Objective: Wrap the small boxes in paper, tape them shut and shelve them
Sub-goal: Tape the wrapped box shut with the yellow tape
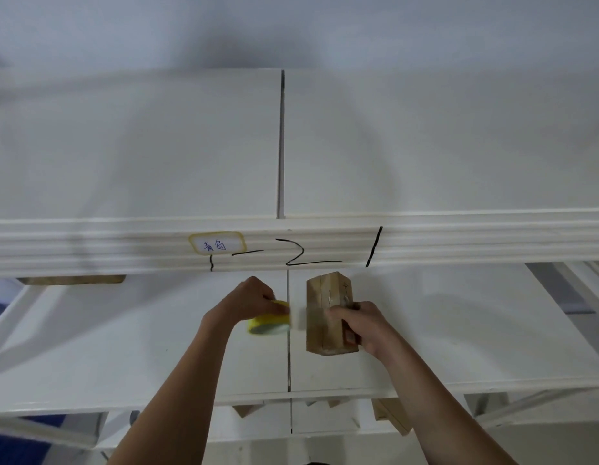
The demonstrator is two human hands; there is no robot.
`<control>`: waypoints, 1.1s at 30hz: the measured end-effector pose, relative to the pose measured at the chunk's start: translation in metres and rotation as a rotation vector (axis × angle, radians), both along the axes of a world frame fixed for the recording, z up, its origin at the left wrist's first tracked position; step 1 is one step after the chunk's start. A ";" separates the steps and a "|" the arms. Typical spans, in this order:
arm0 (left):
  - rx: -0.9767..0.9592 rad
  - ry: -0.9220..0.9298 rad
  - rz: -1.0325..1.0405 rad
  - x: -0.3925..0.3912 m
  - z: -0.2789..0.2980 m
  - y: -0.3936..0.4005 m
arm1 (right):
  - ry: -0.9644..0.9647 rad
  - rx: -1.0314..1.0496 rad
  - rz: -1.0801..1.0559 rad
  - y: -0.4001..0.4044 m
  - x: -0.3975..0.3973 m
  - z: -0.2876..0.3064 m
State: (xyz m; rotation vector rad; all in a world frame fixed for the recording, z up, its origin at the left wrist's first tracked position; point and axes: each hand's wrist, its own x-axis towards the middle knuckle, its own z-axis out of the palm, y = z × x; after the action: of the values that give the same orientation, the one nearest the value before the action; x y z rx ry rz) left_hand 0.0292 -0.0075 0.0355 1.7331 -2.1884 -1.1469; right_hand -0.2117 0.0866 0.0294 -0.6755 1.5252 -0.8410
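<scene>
Over at the far left, under the beam of the upper shelf (90, 243), the edge of another brown parcel (71, 279) is showing, apparently already put away. Moving right, the left hand (254, 298) is gripping a yellow roll of tape (269, 322) from above, fingers curled round it, and a clear strip of tape (298, 318) is stretching from the roll across to the box. Above it, a handwritten label (217, 246) is sitting on the beam. Further right, the right hand (358, 322) is holding the paper-wrapped box (325, 313) upright on the white shelf board (459, 330), fingers pressing the strip's end against its front. The taping step looks to be under way. Next, the strip probably needs drawing round the wrap, smoothing flat and tearing off, with the box kept steady so the paper does not slip.
</scene>
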 end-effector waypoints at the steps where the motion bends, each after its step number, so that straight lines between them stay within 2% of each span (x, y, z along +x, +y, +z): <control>1: -0.076 -0.108 0.025 0.001 -0.001 0.000 | -0.011 -0.015 0.007 -0.001 -0.002 0.001; 3: -0.109 -0.196 0.042 0.004 -0.004 0.002 | -0.020 -0.046 0.031 -0.002 -0.003 0.004; 10: 0.001 -0.152 0.034 0.000 -0.003 0.001 | -0.138 -0.085 0.063 0.003 -0.006 0.009; 17: 0.011 -0.071 0.022 -0.014 0.000 0.001 | -0.322 -0.107 0.059 0.004 -0.006 0.009; 23: 0.017 0.086 0.086 -0.023 -0.001 0.004 | -0.462 -0.077 0.004 0.009 -0.007 0.008; 30: -0.007 0.067 0.116 -0.028 -0.005 0.011 | -0.011 -0.072 -0.035 0.004 0.005 0.001; 33: -0.048 0.018 0.092 -0.037 -0.004 0.014 | 0.116 -0.013 0.037 0.004 0.017 0.007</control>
State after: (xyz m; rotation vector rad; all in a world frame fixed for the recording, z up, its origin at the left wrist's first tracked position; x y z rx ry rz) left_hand -0.0079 0.0064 0.0316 1.7770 -2.0844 -1.0753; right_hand -0.1944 0.0907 0.0360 -0.7713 1.6074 -0.7956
